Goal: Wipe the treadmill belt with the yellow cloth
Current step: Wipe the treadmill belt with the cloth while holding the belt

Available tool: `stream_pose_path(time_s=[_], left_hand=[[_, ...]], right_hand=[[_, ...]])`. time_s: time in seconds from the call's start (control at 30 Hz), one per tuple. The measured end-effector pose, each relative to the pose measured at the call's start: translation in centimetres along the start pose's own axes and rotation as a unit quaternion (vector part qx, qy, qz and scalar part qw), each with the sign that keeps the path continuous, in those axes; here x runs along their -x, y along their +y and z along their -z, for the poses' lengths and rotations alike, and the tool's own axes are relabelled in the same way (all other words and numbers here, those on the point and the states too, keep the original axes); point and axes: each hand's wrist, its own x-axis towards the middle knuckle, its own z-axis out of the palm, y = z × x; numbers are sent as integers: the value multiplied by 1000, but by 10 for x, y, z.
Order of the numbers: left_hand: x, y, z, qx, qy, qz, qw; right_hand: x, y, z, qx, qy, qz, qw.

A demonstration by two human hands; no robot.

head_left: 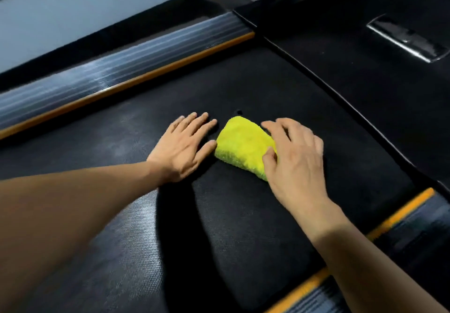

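Black textured treadmill belt (126, 156) fills most of the view, running diagonally. Ribbed grey side rail (117, 69) with an orange trim strip (136, 82) sits on the far-left edge; a matching orange strip (399, 212) shows at lower right. Glossy black motor cover (353, 32) sits at the head of the belt, upper right.

Yellow cloth (241, 144) lies folded on the belt, mid-frame, between the two hands. Right hand (295, 156) sits on its right end, fingers bent and spread over the fabric, thumb tucked against the cloth edge. Left hand (186, 145) lies flat on the belt just beside the cloth, fingers straight and close together, thumb tip at the cloth's left edge; can't tell if it touches.
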Motion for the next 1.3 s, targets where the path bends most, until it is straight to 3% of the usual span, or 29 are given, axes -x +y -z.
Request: stream_pose_path(time_s=[0.1,0.17,0.27,0.5,0.57,0.7,0.8,0.93,1.03,1.13,1.23,1.3], left_hand=[[3,-21,-7,-43,-19,-30,998],[0,-20,-11,-35,-25,-30,999],[-1,-21,-7,-25,-31,-24,999],[-4,-25,-11,3,-21,-26,999],[-4,-26,-12,17,-16,-27,999],[-4,-25,-8,46,-21,-36,998],[-9,-34,-7,52,-32,-50,997],[-45,-67,-1,15,-36,-155,987],[-64,-77,-5,28,-27,-117,992],[-61,-74,-6,29,-30,-122,992],[-64,-76,-3,28,-41,-122,991],[-64,-76,-2,27,-45,-122,991]], right_hand=[[-14,0,-12,-10,-82,104,991],[-19,7,-19,5,-180,110,977],[-17,13,-23,31,-207,121,970],[-20,2,-34,95,-110,118,982],[-27,-1,-40,120,-94,59,987],[-60,-5,-49,89,-22,-143,985],[-77,-6,-45,46,-20,-194,980],[-97,-2,-43,46,21,-175,983],[-148,21,-48,96,94,-206,969],[-196,25,-51,68,148,-200,966],[-226,18,-73,96,120,-130,979],[-238,8,-101,131,54,-111,984]])
